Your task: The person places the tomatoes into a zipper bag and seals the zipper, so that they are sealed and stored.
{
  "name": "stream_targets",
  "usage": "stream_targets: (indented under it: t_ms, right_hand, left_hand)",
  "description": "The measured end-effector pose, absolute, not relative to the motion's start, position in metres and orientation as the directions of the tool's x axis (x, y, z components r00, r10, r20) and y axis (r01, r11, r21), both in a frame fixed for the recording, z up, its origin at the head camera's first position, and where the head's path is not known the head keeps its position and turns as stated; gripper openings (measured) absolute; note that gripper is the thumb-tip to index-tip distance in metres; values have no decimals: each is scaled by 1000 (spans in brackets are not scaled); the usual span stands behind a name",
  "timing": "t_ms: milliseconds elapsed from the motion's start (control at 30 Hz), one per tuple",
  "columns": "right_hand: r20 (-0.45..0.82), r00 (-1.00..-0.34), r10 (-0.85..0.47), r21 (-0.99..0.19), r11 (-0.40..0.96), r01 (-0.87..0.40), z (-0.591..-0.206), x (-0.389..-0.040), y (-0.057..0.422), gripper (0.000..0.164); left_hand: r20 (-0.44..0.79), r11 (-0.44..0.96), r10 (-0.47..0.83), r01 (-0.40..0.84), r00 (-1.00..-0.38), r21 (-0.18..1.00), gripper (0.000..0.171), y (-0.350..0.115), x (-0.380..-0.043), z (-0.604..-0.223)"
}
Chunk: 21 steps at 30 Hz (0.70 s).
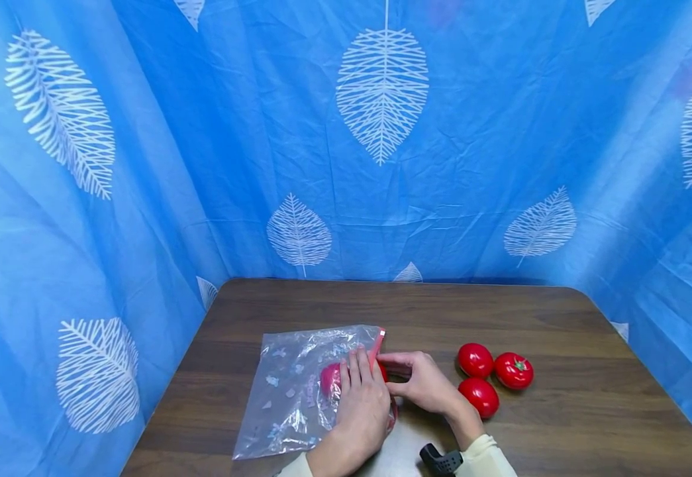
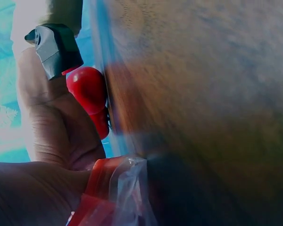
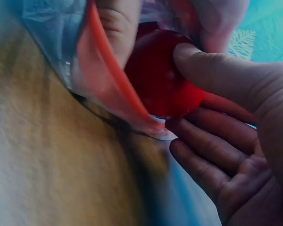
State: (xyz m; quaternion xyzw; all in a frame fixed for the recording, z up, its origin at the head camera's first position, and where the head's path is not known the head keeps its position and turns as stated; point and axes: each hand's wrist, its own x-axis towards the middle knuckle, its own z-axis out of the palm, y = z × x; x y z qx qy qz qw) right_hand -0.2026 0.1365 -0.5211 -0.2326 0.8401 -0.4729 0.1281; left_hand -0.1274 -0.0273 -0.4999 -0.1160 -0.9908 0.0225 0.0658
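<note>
A clear zip bag (image 1: 286, 391) with a red zip edge lies flat on the table, one red tomato (image 1: 330, 380) inside it. My left hand (image 1: 362, 397) lies over the bag near its mouth and holds the edge, its fingers fairly straight on top. In the right wrist view, a digit of that hand sits inside the red zip edge (image 3: 114, 70). At the mouth, my right hand (image 1: 420, 381) grips another tomato (image 3: 162, 75) between thumb and fingers, partly within the opening. The left hand hides part of both tomatoes in the head view.
Right of my right hand, three glossy red tomatoes sit close together: one at the back (image 1: 475, 360), one in front (image 1: 479, 397), and one with a green stem top (image 1: 514, 370). The brown wooden table (image 1: 584, 424) meets a blue leaf-print curtain (image 1: 471, 132) behind.
</note>
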Motion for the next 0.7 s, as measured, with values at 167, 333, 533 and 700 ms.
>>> stream_targets:
  t_ms: [167,333,533,700]
  right_hand:
    - [25,-864,-503,-845,451,-288,-518,-202,144,49]
    - [37,-861,-507,-829,466,-309,-519,-202,142,43]
    - [51,-856,-515,-825,460,-327,-522,-201,132,41]
    - [58,-859,-509,-821,466,-332,-523,-202,124,38]
  left_hand:
    - [74,972,232,229,-970,-58,91,-27,-129,-500]
    - [99,971,235,228,-967,-75,85,-28,-129,-501]
    - [147,973,228,221,-963,-63,82,-27,-126,-503]
    - [155,974,222,212,-963,-82,100,-28,-126,-503]
